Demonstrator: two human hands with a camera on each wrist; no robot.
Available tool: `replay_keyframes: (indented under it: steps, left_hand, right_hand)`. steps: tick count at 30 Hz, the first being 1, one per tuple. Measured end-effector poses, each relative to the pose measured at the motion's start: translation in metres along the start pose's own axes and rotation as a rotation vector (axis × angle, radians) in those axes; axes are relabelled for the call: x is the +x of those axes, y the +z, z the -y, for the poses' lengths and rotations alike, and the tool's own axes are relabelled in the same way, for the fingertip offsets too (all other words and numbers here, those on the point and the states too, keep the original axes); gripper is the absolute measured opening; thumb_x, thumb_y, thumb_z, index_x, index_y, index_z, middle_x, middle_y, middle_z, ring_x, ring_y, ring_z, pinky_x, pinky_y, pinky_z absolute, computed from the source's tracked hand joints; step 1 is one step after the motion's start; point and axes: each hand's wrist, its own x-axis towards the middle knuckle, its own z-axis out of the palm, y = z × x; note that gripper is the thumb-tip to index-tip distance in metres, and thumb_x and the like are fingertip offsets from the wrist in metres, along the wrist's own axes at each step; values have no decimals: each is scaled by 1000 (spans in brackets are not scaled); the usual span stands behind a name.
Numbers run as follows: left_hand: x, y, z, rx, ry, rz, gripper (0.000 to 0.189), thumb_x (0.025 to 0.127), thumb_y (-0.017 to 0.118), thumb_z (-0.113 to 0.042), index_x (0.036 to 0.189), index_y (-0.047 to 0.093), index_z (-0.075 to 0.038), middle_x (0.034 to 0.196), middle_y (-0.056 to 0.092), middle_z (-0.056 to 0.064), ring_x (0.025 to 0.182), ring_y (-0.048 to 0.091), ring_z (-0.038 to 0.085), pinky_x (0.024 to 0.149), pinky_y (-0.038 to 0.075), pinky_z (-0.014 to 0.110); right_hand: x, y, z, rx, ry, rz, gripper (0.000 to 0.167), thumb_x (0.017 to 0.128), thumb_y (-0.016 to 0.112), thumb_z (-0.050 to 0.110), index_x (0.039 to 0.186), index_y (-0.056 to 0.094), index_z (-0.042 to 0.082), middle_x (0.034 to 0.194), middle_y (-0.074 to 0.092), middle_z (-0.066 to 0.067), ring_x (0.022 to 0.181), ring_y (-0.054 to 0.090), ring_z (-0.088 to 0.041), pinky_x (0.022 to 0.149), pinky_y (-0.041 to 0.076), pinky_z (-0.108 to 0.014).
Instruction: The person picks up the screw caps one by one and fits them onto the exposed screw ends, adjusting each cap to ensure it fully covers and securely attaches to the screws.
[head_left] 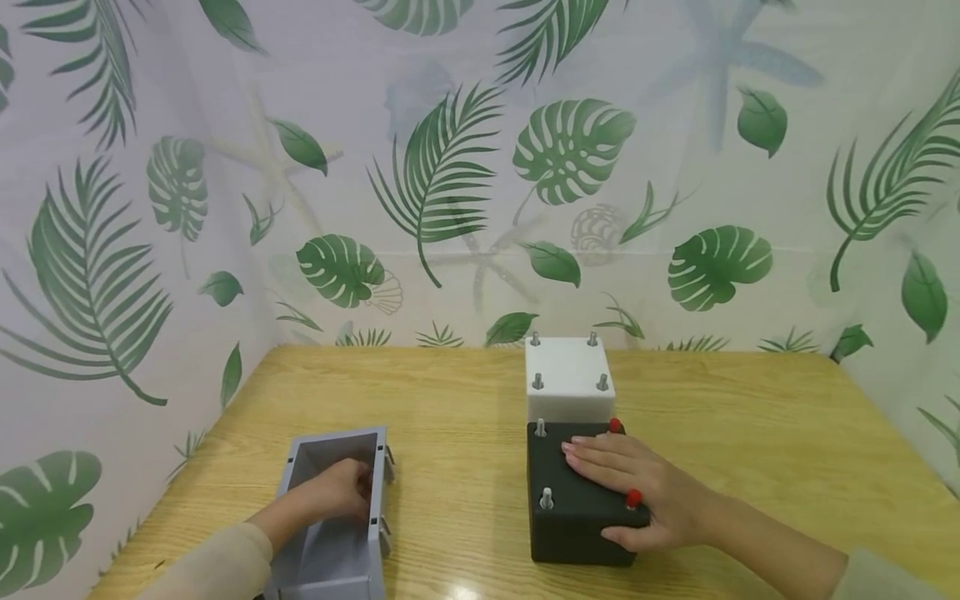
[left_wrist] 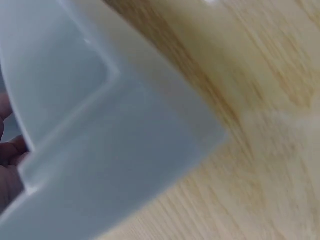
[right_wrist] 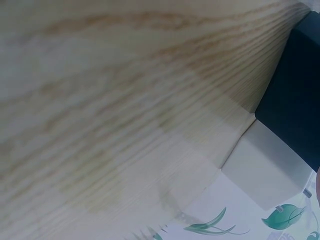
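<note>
My left hand reaches down into a grey plastic bin with its fingers bent near the right inner wall. The fingertips are hidden, and I cannot tell whether they pinch something. In the left wrist view, part of the fingers shows behind the bin's wall. My right hand rests on a black block, fingers straight across its top and thumb by the front right corner. Two bare bolts stand on the block's left side; red caps top the two on the right.
Directly behind the black block stands a white block with several bare upright bolts. Both sit on a wood-grain table. A leaf-print cloth closes off the back and sides. Clips stick out from the bin's right wall.
</note>
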Motion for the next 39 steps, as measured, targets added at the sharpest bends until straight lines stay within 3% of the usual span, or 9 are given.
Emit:
replay_keyframes:
  steps: [9, 19, 24, 28, 35, 39]
  left_hand:
    - [-1, 4, -6, -140, -101, -40, 27, 74, 64, 9, 99, 56, 10, 78, 59, 12, 63, 63, 19, 58, 58, 33]
    - [-3, 3, -11, -45, -125, -106, 7, 72, 64, 8, 78, 66, 6, 65, 62, 8, 55, 62, 15, 51, 57, 29]
    - [-2, 4, -11, -57, -149, -121, 12, 75, 62, 6, 87, 62, 8, 72, 60, 10, 59, 62, 16, 54, 57, 30]
    - [-1, 5, -9, -54, -134, -116, 11, 80, 60, 4, 91, 60, 9, 74, 61, 10, 61, 63, 16, 55, 57, 31]
    - [-4, -3, -8, 17, -66, -144, 6, 81, 60, 1, 75, 61, 2, 67, 60, 7, 59, 60, 16, 52, 55, 30]
    - [-4, -7, -7, -3, -60, -146, 7, 83, 61, 0, 77, 63, 3, 68, 63, 7, 60, 64, 18, 54, 56, 32]
  right_hand:
    - [1, 0, -1, -1, 12, 18, 66, 85, 67, 37, 131, 50, -7, 139, 49, -17, 131, 42, -26, 114, 23, -24]
    - [1, -1, 0, 2, 18, 19, 67, 85, 67, 36, 131, 49, -8, 139, 48, -18, 131, 41, -27, 115, 23, -26]
    - [1, 0, -1, -2, 9, 18, 66, 85, 67, 37, 131, 50, -8, 139, 48, -17, 131, 41, -26, 115, 23, -25]
    - [1, 0, -1, -1, 6, 14, 66, 86, 66, 37, 131, 50, -8, 139, 48, -18, 131, 41, -27, 115, 23, -26]
    - [2, 0, 0, 7, 5, 14, 65, 87, 66, 36, 131, 49, -9, 140, 47, -19, 132, 40, -28, 115, 23, -27]
    - [2, 0, 0, 11, 2, 6, 65, 87, 65, 36, 131, 50, -9, 140, 47, -19, 132, 40, -28, 115, 23, -27]
